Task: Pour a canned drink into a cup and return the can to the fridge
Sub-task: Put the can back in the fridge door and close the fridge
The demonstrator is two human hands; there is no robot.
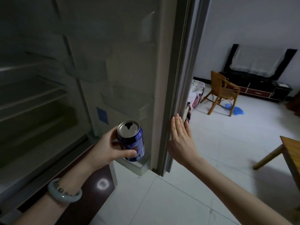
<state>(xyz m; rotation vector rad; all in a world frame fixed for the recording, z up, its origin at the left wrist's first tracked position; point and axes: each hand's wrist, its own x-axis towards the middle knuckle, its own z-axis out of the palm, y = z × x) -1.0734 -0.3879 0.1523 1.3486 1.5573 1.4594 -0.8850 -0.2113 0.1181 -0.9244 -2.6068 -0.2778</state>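
Opened blue aluminium drink can (pixel 131 141) held at the open grey fridge door (pixel 129 70).

At 7 o'clock the left hand (pixel 112 148), with a pale green bangle (pixel 65 192) on its wrist, grips the can upright, thumb and fingers wrapped round it. Its label print is too blurred to read. The can's base is down at the lowest white plastic door bin (pixel 138 165); whether it rests there is unclear. At 5 o'clock the right hand (pixel 180 140) lies flat, fingers straight, against the door's edge.

Can (pixel 131 140) label unreadable — blurred, wooden table (pixel 292 153) cut by right edge
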